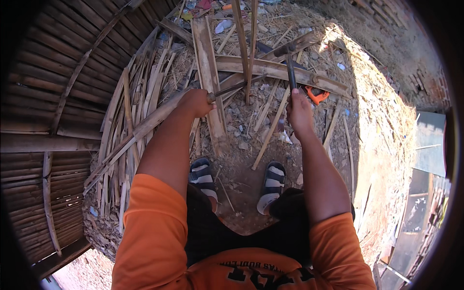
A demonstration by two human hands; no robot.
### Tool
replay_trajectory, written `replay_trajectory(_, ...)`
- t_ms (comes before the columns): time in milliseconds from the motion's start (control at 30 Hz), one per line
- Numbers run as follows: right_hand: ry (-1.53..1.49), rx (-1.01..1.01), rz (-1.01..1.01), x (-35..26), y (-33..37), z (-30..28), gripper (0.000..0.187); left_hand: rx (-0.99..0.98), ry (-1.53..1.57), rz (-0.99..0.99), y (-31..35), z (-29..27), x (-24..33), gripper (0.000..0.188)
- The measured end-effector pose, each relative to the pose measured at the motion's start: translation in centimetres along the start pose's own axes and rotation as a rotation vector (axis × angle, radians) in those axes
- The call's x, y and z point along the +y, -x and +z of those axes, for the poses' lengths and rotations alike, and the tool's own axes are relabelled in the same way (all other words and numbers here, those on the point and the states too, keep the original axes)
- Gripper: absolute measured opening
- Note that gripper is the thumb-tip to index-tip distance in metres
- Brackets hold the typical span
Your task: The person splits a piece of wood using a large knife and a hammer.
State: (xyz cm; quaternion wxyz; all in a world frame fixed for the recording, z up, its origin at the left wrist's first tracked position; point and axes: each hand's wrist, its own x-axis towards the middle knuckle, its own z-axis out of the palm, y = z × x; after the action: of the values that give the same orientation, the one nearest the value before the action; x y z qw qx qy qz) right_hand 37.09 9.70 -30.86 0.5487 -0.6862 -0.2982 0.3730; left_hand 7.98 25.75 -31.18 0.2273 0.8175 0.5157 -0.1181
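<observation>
While the person stands over a patch of bare dirt ground (241,179) with 2 sandalled feet apart, both arms reach forward from orange sleeves. The left hand (195,102) is closed in a fist around the handle of a long knife (237,86), whose thin blade runs right and slightly up from the fist until it meets an upright bamboo strip (250,53). The blade appears to touch that strip about halfway up its visible length; whether it has cut in I cannot tell. The right hand (299,112) has its fingers wrapped tight around the lower end of a dark hammer (290,65), held nearly upright, its head at the top near a broad split bamboo piece (285,72) that lies crosswise on the ground. The 2 hands are near each other, with the upright strip between them.

Just right of the right hand an orange-handled tool (316,94) lies on the ground. A wide flat bamboo slat (209,82) runs from the far side of the ground toward the left foot (202,176), passing just beside the left fist. A bundle of thin bamboo splits (130,130) is piled along the left edge of the ground, against a woven bamboo wall (53,96). Dry straw and small stones cover the far and right side.
</observation>
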Motion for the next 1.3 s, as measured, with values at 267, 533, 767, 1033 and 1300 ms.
replay_trajectory(267, -0.034, -0.035, 0.099, 0.7, 0.8, 0.4, 0.049, 0.105, 0.048, -0.049, 2.2, 0.5, 0.2, 0.048)
replay_trajectory(533, 0.017, -0.024, 0.082, 0.7, 1.2, 0.4, 0.049, 0.07, 0.045, -0.162, 1.3, 1.8, 3.0, 0.057)
replay_trajectory(767, 0.022, 0.009, 0.094, 1.4, 0.7, 0.1, 0.049, 0.065, 0.042, -0.161, 1.7, 1.9, 4.4, 0.057)
replay_trajectory(1033, 0.017, -0.004, 0.118, 1.1, 1.2, 0.6, 0.049, 0.07, 0.256, -0.292, 0.8, 3.7, 3.3, 0.057)
replay_trajectory(1300, 0.285, 0.032, -0.094, 2.3, -0.3, 0.3, 0.052, 0.051, 0.043, -0.194, 2.1, 2.9, 5.8, 0.049)
